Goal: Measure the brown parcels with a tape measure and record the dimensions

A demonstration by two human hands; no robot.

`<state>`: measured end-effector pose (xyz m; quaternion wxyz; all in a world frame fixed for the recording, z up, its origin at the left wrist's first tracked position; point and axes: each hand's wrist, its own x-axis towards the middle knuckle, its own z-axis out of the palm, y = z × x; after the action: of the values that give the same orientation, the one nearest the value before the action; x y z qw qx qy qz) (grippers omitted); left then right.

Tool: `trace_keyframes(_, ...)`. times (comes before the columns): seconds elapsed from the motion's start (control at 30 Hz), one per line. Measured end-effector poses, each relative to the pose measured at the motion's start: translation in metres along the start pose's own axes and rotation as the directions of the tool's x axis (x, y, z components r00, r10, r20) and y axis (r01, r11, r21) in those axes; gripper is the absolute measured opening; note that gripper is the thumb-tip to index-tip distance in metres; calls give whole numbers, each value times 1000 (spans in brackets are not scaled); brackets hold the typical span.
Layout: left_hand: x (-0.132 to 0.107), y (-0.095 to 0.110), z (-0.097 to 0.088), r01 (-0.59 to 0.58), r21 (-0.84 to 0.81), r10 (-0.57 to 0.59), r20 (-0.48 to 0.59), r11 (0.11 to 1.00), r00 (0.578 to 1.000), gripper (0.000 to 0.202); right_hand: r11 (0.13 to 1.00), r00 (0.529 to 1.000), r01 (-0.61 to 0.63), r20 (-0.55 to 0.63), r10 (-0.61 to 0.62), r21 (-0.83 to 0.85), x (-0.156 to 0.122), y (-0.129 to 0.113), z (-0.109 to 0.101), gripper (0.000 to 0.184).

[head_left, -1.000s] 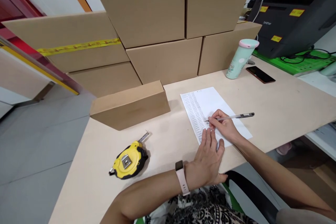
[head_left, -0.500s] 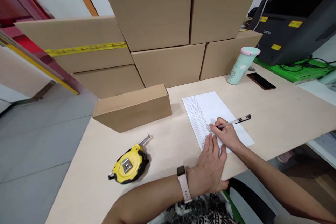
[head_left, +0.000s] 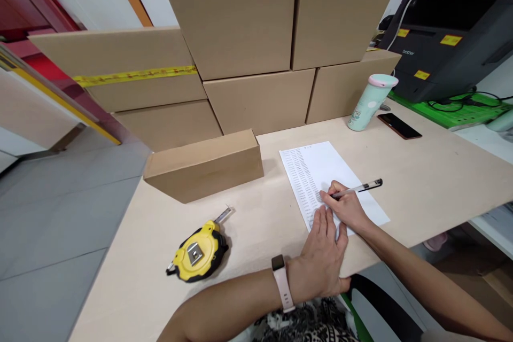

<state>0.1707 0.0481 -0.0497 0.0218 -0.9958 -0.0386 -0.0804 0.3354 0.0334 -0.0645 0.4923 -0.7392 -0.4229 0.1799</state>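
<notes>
In the head view, a sheet of paper (head_left: pixel 339 165) with printed columns of small text along its left side lies on the table. My right hand (head_left: pixel 348 207) grips a pen (head_left: pixel 366 186), its tip down at the paper beside the columns. Flat across the sheet's near edge rests my left hand (head_left: pixel 323 251), fingers stretched out, thumb at the table edge; a watch with a pink strap (head_left: pixel 282 286) is on that wrist. To the left lies a yellow and black tape measure (head_left: pixel 202 251), a short length of blade sticking out.
A long, low cardboard box (head_left: pixel 204 168) sits left of the paper. Behind it stand stacked cardboard boxes (head_left: pixel 260 101). At the back right are a mint tumbler (head_left: pixel 368 104), a phone (head_left: pixel 399 125) and a black printer (head_left: pixel 449 43) on a green base (head_left: pixel 444 111).
The whole view has shifted very slightly. Both hands keep almost the same place on the paper, and the pen has barely moved.
</notes>
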Motion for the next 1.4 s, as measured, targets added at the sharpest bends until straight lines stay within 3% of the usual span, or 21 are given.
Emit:
trace_keyframes(0.6, -1, 0, -3, 0, -74, 4, 49, 997, 999, 99, 1000, 1000, -7, -10, 6, -17, 1, 0, 0, 32)
trace_keyframes(1.4, -2, -1, 0, -18, -31, 18, -2, 999, 1000, 98, 1000, 1000, -3, -27, 3, -7, 2, 1, 0, 32)
